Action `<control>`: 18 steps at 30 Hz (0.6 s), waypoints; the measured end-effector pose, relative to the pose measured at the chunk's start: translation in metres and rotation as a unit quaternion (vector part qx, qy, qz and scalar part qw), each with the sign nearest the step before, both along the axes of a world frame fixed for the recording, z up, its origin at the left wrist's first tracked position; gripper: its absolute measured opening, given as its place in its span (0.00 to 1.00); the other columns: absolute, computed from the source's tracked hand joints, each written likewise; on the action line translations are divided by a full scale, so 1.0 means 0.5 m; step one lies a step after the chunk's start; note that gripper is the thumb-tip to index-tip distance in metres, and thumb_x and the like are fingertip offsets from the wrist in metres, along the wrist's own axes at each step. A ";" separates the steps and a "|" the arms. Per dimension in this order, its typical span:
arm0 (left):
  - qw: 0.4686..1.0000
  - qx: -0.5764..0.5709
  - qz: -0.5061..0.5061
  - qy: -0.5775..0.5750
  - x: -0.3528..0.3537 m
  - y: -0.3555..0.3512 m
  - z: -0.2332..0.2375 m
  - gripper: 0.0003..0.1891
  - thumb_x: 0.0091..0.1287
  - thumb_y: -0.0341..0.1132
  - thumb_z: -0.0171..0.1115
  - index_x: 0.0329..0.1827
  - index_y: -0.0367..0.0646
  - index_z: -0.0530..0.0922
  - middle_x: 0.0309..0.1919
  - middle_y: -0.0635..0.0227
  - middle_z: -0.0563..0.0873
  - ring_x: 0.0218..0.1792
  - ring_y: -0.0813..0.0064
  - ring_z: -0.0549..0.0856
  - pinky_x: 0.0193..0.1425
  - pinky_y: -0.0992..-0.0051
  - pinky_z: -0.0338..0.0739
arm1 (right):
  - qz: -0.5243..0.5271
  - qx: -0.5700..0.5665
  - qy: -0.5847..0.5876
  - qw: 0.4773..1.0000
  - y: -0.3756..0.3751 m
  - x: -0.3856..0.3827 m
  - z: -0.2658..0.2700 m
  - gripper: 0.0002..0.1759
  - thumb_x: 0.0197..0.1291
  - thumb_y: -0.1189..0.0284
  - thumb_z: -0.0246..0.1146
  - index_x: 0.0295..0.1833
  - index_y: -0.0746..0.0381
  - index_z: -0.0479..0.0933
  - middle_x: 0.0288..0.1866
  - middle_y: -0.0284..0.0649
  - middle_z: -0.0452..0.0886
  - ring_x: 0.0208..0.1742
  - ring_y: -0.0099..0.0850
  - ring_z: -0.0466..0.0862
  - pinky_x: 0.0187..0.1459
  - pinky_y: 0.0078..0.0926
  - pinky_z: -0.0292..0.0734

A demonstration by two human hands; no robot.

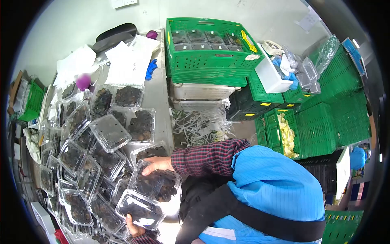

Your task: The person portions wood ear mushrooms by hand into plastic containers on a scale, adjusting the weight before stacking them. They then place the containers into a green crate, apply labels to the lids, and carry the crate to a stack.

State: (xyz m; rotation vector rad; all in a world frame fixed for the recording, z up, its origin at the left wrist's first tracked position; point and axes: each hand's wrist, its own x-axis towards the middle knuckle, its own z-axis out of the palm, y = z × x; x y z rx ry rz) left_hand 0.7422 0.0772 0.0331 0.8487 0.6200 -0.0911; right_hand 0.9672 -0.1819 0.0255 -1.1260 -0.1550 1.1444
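Two boxes in hand, near the table (156,93) edge: left hand (132,227) with fingers curled around a clear box (140,209), right hand (156,164) with fingers flat on a second box (156,185) of dark food. Looks like packing. Calls for a gentle, steady grip next.

I'm in a produce packing room. The steel table (156,95) is heaped with clear clamshell boxes (109,132) of dark produce, and paperwork (130,61) lies at the table's end by the wall. Just beside the table stand stacked green plastic crates (209,61), the top one loaded with filled boxes. Farther from the table are more crates and a white tub (272,75).
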 end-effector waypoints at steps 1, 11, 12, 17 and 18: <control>1.000 -0.012 -0.005 -0.024 0.004 -0.008 0.010 0.28 0.64 0.52 0.63 0.59 0.40 0.74 0.48 0.61 0.84 0.45 0.63 0.84 0.48 0.62 0.80 | 0.012 0.025 -0.009 1.000 0.001 0.009 0.002 0.39 0.52 0.58 0.70 0.67 0.64 0.67 0.61 0.41 0.76 0.64 0.31 0.71 0.68 0.31 0.60; 0.972 0.170 0.160 -0.025 -0.192 0.180 -0.336 0.20 0.71 0.45 0.51 0.58 0.40 0.75 0.49 0.62 0.83 0.47 0.70 0.82 0.51 0.70 0.77 | 0.018 0.054 0.150 0.987 -0.009 0.027 -0.015 0.28 0.54 0.55 0.68 0.57 0.60 0.78 0.56 0.37 0.80 0.58 0.31 0.76 0.64 0.33 0.67; 0.964 0.167 0.200 -0.054 -0.178 0.172 -0.339 0.19 0.70 0.48 0.53 0.54 0.44 0.76 0.44 0.65 0.84 0.40 0.72 0.83 0.44 0.75 0.78 | 0.005 0.076 0.156 0.985 0.004 0.022 0.010 0.27 0.54 0.55 0.67 0.55 0.61 0.79 0.54 0.37 0.82 0.58 0.30 0.77 0.65 0.33 0.65; 0.983 0.052 0.171 -0.050 -0.082 0.050 -0.235 0.16 0.66 0.46 0.58 0.43 0.41 0.78 0.28 0.68 0.81 0.31 0.68 0.81 0.36 0.74 0.76 | 0.024 0.012 0.266 0.964 -0.005 0.035 0.042 0.30 0.55 0.52 0.64 0.60 0.58 0.76 0.52 0.37 0.82 0.52 0.31 0.81 0.55 0.35 0.76; 0.981 0.080 0.176 -0.020 -0.050 0.025 -0.214 0.16 0.63 0.49 0.61 0.39 0.44 0.77 0.22 0.71 0.79 0.27 0.67 0.80 0.34 0.73 0.75 | -0.054 -0.091 0.179 0.978 -0.006 0.022 0.103 0.32 0.56 0.50 0.64 0.62 0.57 0.73 0.57 0.37 0.79 0.56 0.31 0.79 0.57 0.35 0.73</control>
